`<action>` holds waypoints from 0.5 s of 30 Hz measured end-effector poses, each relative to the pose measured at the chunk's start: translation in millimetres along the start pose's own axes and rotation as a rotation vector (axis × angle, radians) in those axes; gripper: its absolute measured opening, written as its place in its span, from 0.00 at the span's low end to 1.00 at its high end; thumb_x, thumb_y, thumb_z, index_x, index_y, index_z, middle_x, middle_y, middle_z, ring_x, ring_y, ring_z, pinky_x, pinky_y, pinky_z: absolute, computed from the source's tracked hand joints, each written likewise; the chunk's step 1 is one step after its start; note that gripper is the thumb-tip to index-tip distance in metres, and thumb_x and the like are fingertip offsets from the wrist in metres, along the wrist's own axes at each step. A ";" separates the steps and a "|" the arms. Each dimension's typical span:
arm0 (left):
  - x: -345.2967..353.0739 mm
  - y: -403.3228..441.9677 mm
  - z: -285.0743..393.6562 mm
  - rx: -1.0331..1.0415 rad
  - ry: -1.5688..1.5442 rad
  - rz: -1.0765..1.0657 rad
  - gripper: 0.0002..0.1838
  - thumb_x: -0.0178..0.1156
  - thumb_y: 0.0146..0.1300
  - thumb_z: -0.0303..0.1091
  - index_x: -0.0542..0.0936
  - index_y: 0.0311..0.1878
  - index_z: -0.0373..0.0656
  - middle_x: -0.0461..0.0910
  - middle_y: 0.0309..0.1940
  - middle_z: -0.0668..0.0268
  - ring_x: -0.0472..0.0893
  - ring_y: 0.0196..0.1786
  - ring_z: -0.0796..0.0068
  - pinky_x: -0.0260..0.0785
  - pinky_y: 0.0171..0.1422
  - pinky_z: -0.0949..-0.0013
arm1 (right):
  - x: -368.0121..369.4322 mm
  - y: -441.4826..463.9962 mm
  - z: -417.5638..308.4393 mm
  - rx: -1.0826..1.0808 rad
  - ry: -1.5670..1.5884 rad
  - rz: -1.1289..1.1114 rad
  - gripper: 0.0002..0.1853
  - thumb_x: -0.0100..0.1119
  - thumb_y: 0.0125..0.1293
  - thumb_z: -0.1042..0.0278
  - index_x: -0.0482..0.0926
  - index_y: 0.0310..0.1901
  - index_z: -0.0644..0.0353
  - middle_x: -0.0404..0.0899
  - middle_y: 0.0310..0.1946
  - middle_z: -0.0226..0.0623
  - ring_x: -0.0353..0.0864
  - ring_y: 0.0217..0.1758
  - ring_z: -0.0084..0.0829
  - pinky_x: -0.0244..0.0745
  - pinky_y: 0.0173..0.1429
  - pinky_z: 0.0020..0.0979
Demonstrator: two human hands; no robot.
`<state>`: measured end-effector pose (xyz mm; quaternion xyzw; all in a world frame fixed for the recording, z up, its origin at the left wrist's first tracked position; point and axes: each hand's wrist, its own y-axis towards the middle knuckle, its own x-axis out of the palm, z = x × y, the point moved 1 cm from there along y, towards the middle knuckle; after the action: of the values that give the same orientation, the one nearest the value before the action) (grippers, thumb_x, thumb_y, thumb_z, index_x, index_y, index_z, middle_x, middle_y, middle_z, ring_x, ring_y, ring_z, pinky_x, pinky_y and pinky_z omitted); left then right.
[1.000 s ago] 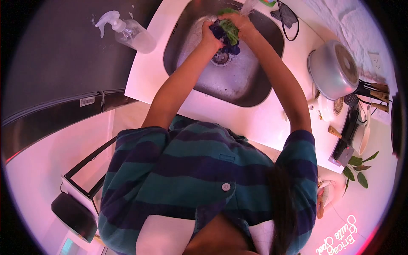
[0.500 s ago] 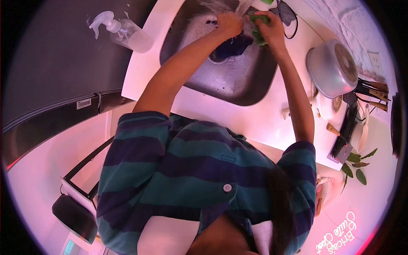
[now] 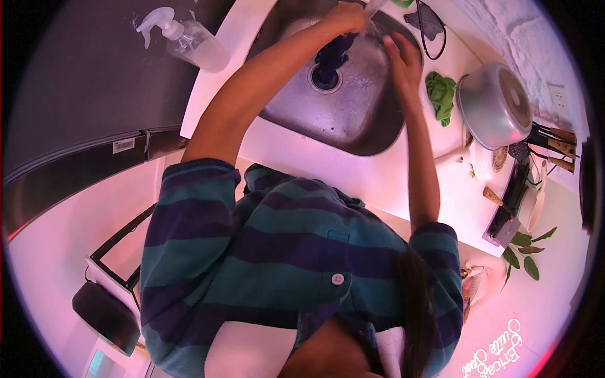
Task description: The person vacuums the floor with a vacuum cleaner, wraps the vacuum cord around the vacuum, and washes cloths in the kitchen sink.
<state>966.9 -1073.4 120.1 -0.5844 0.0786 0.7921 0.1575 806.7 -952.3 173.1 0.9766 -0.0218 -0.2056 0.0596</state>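
My left hand [image 3: 347, 19] is closed at the top of the sink [image 3: 353, 123], beside the running water [image 3: 373, 9]. A wet dark blue cloth [image 3: 334, 53] hangs from it, its lower end reaching the drain [image 3: 326, 78]. My right hand [image 3: 404, 58] is over the sink's right side with its fingers stretched out and nothing in them. A crumpled green cloth [image 3: 440, 97] lies on the counter to the right of that hand.
An upturned silver pot [image 3: 491, 104] stands on the right of the counter [image 3: 365, 170], with utensils [image 3: 554, 145] beyond it. A clear spray bottle [image 3: 198, 47] stands at the left. A dark pad with a cord [image 3: 425, 24] lies behind the sink.
My right hand has let go of the green cloth, which now lies on the counter, and is back over the sink. My left hand has risen slightly with the dark blue cloth.
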 end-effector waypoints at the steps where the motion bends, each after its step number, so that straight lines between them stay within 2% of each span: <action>1: -9.0 -5.9 3.8 -0.072 -0.104 0.075 0.20 0.57 0.50 0.43 0.78 0.38 0.34 0.77 0.36 0.47 0.78 0.37 0.52 0.70 0.44 0.57 | 29.1 2.2 -2.3 0.150 0.202 -0.001 0.36 0.51 0.54 0.36 0.67 0.56 0.59 0.66 0.55 0.47 0.64 0.59 0.39 0.56 0.62 0.35; 3: -41.3 -25.4 19.6 -0.214 -0.309 0.236 0.16 0.57 0.49 0.39 0.78 0.35 0.34 0.77 0.34 0.47 0.77 0.36 0.49 0.69 0.45 0.55 | 74.2 7.5 2.8 0.880 0.513 0.033 0.37 0.44 0.55 0.33 0.61 0.61 0.50 0.63 0.59 0.41 0.57 0.63 0.35 0.51 0.62 0.48; 5: -51.6 -41.9 19.7 -0.336 -0.888 0.232 0.16 0.57 0.53 0.39 0.76 0.38 0.35 0.77 0.34 0.54 0.77 0.35 0.60 0.70 0.42 0.61 | 115.9 27.1 80.0 0.675 0.984 -0.118 0.36 0.42 0.56 0.33 0.64 0.59 0.51 0.65 0.57 0.44 0.61 0.61 0.37 0.52 0.63 0.45; 7: -58.9 -51.9 12.0 -0.445 -1.469 0.220 0.15 0.57 0.56 0.38 0.75 0.42 0.36 0.78 0.35 0.61 0.77 0.34 0.70 0.71 0.39 0.68 | 116.1 26.2 41.4 0.673 1.144 -0.023 0.28 0.41 0.60 0.42 0.67 0.56 0.51 0.70 0.51 0.42 0.68 0.54 0.36 0.61 0.57 0.41; 10: -3.1 -55.0 -6.7 -0.487 -1.655 0.001 0.11 0.57 0.52 0.32 0.79 0.38 0.38 0.79 0.34 0.56 0.79 0.34 0.67 0.72 0.37 0.67 | 130.5 45.5 18.2 0.537 1.232 0.220 0.19 0.42 0.63 0.55 0.70 0.51 0.55 0.75 0.42 0.38 0.74 0.44 0.35 0.70 0.49 0.36; 11: 4.6 -61.1 -5.2 -0.571 -1.620 0.104 0.12 0.57 0.52 0.35 0.79 0.37 0.38 0.79 0.35 0.56 0.79 0.34 0.67 0.72 0.37 0.64 | 133.3 46.1 12.0 0.528 1.157 0.390 0.15 0.48 0.61 0.62 0.71 0.45 0.64 0.75 0.36 0.37 0.75 0.36 0.32 0.73 0.41 0.30; 14: 79.7 -24.5 -45.0 -0.757 -1.688 0.369 0.13 0.56 0.53 0.36 0.79 0.37 0.37 0.78 0.37 0.53 0.79 0.38 0.64 0.72 0.40 0.62 | 131.5 18.9 -40.2 0.299 0.726 0.491 0.11 0.52 0.60 0.63 0.72 0.38 0.63 0.75 0.34 0.36 0.76 0.33 0.31 0.75 0.36 0.31; 15: 105.0 -2.7 -61.6 -0.618 -0.963 0.177 0.18 0.56 0.52 0.42 0.78 0.39 0.36 0.78 0.39 0.51 0.79 0.41 0.59 0.71 0.43 0.61 | 139.7 29.9 1.1 0.162 0.451 0.438 0.17 0.55 0.58 0.58 0.72 0.41 0.65 0.75 0.37 0.38 0.76 0.33 0.32 0.75 0.36 0.31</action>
<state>995.3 -1073.4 1.7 -0.1684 -0.1880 0.9651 -0.0693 933.5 -991.5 120.1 0.9712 -0.2337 0.0362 0.0279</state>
